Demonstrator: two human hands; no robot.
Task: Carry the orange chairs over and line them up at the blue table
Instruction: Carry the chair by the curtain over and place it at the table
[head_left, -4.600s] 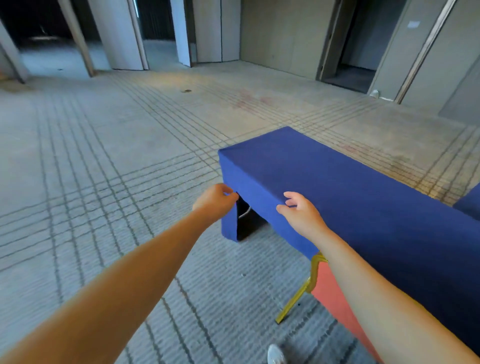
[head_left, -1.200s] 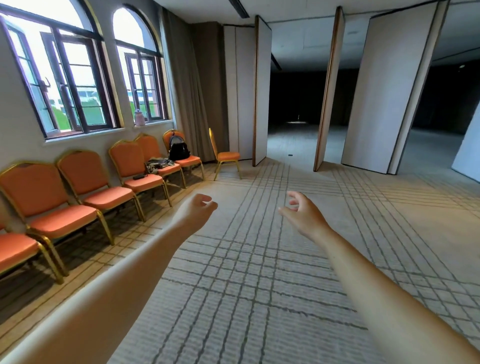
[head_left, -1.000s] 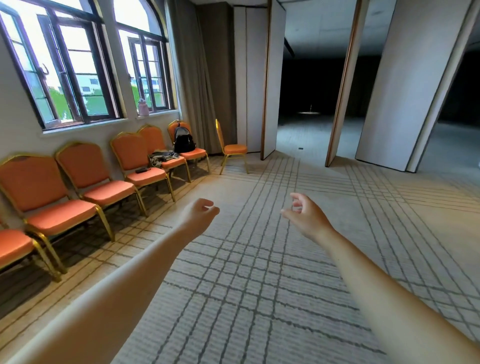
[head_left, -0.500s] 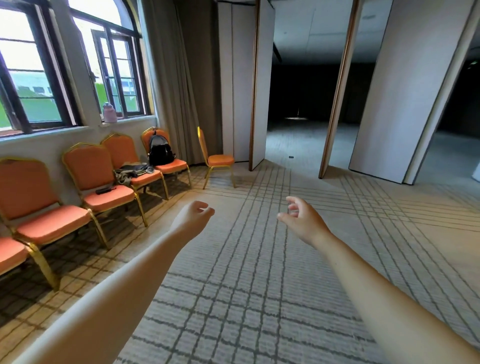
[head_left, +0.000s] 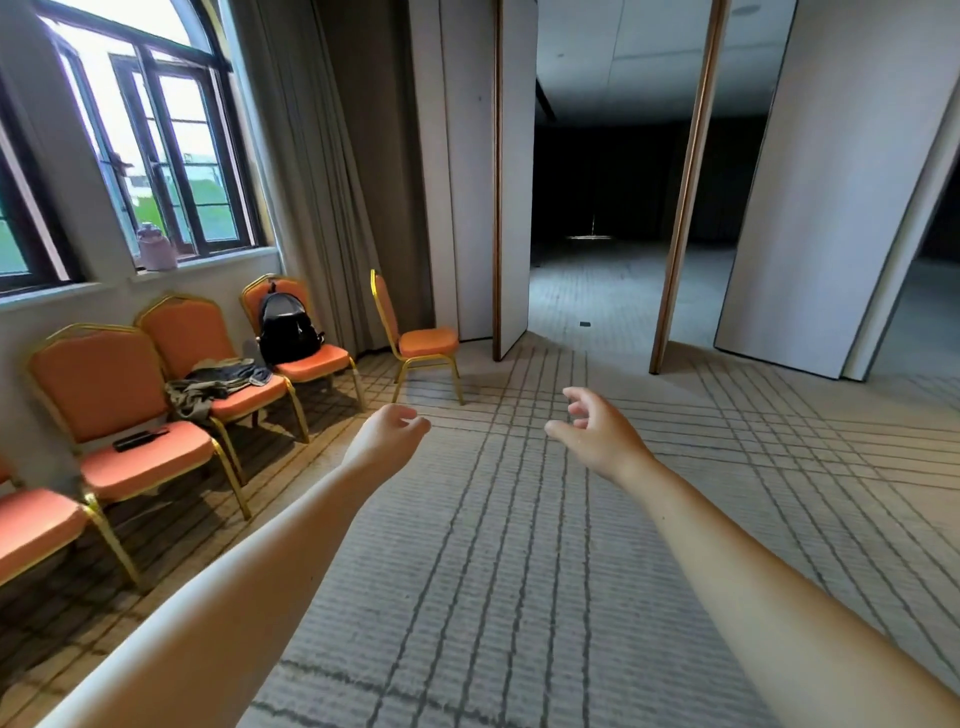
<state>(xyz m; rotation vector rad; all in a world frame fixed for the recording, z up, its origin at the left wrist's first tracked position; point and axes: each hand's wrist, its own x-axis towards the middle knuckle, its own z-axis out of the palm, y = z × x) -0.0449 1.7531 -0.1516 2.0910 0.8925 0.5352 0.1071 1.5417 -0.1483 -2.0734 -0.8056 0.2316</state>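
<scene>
The carpet (head_left: 519, 571) lies open between the person and the seating, so nothing blocks the walk in. The orange chairs (head_left: 98, 384) stand in a row along the left wall under the windows; the blue table is not in view. The best pick, I judge, is the lone chair (head_left: 426, 340), bare-seated and set apart at the far end, near the folding partition (head_left: 511, 182). It stands side-on, so one hand should take the top of the back and the other the seat's front edge, lifting it level. Skip the chairs bearing the black backpack (head_left: 287, 330) and the crumpled clothing (head_left: 218, 382). The left hand (head_left: 387, 434) and right hand (head_left: 597, 436) reach forward, well short of any chair, fingers loosely curled and holding nothing. A small dark item (head_left: 140, 440) lies on a nearer seat; it should come off before that chair is lifted.
</scene>
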